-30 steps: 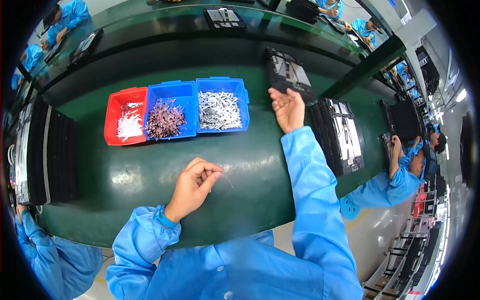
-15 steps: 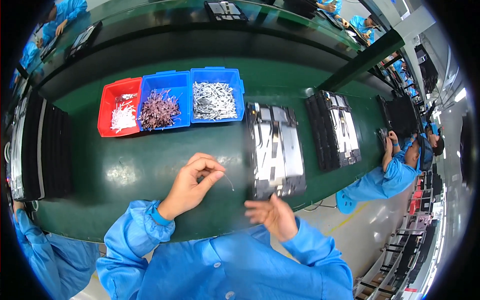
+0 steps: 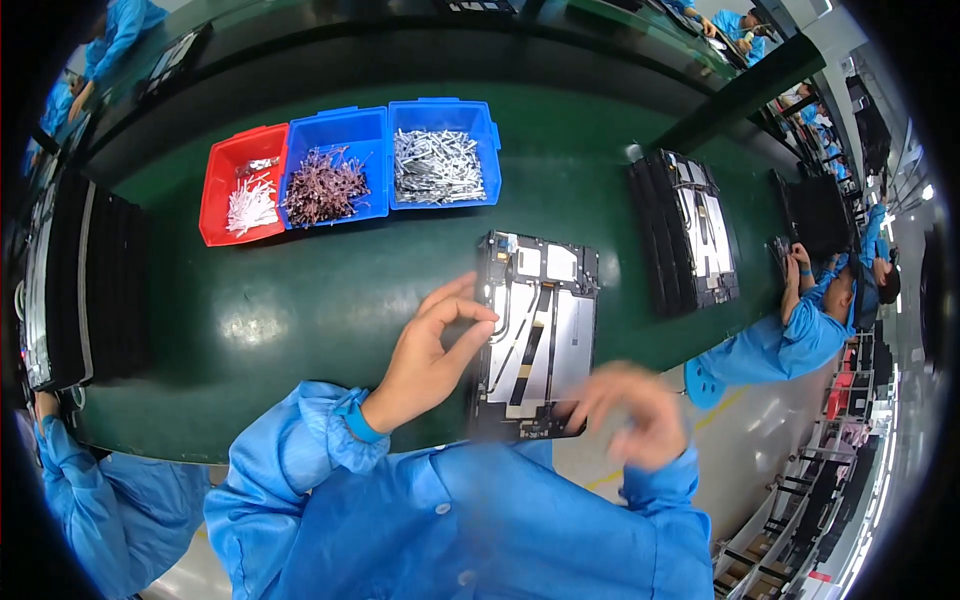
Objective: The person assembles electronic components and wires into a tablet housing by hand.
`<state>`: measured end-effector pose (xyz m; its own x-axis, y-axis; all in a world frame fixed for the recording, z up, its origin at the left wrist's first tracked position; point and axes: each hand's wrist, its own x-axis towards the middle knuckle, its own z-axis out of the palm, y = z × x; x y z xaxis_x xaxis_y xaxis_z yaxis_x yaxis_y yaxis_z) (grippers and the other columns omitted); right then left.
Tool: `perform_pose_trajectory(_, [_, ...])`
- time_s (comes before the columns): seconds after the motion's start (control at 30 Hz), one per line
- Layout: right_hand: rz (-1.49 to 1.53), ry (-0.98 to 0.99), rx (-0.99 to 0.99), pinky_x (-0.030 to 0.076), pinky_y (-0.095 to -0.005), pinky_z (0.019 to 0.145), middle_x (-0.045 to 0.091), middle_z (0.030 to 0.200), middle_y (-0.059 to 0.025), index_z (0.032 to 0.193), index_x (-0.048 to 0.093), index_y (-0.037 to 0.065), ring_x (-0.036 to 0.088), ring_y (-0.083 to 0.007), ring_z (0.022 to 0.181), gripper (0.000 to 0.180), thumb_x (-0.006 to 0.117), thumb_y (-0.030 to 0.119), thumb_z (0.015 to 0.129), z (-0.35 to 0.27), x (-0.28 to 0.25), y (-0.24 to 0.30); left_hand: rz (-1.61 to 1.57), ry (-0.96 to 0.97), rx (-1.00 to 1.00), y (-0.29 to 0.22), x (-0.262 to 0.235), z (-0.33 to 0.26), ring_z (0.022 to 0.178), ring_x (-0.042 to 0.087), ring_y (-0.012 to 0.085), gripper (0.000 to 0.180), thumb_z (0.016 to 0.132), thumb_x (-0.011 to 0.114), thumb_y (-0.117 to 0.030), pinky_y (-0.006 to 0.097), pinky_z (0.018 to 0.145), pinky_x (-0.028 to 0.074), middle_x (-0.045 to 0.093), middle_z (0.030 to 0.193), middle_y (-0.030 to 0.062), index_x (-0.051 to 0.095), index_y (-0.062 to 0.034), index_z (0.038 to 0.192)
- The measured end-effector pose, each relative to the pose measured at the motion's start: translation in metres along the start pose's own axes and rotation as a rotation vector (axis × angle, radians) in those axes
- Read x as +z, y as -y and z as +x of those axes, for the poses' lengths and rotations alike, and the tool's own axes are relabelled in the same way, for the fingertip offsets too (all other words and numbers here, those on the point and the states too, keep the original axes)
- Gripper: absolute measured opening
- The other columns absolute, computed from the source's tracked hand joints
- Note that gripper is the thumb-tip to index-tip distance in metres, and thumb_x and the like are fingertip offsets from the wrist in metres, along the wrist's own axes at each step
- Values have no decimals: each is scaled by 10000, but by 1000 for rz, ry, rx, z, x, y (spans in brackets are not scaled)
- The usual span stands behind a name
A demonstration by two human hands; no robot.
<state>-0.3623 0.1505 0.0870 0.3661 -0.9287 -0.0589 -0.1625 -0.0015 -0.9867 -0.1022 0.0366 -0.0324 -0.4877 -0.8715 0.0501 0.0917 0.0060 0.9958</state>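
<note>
In front of me lies an opened tablet-like device (image 3: 562,340), with a black frame, silver panels and dark ribbon cables. My left hand (image 3: 430,350) is at its left edge, thumb and forefinger pinched together. A thin wire hung from that pinch a moment ago; against the device I cannot make it out clearly now. Near the device's lower right corner is my right hand (image 3: 640,415), its fingers smeared by motion. I cannot tell whether it touches the device.
Beyond my hands stand a red bin (image 3: 208,205) of white pieces, a blue bin (image 3: 378,198) of brownish wire parts and another blue bin (image 3: 493,170) of silver-white parts. Stacked devices (image 3: 690,235) stand right, a dark stack (image 3: 90,290) left. A co-worker (image 3: 790,335) sits at right.
The device has come nearer to me and to the left. My left hand has moved right to its edge. My right hand has shifted right, and the view has tilted slightly.
</note>
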Motion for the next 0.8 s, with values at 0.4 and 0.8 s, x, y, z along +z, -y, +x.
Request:
perform_pose_trajectory(0.4, [-1008, -341, 242, 488, -529, 1003, 496, 1457, -292, 1345, 624, 150, 676, -444, 1078, 437, 559, 435, 1020, 118, -25, -52, 39, -156, 35, -4, 3, -4, 1426, 475, 354, 139, 960, 714, -155, 415, 1131, 391, 482, 1521, 266, 733, -67, 1065])
perform_pose_trajectory(0.8, [-1148, -427, 35, 601, -495, 722, 566, 1408, -253, 1373, 634, 185, 718, -454, 861, 462, 652, 401, 965, 139, 24, -43, 278, -307, 41, -34, -51, -45, 1218, 642, 324, 114, 920, 721, -21, 378, 1008, 506, 629, 1344, 183, 730, -37, 1033])
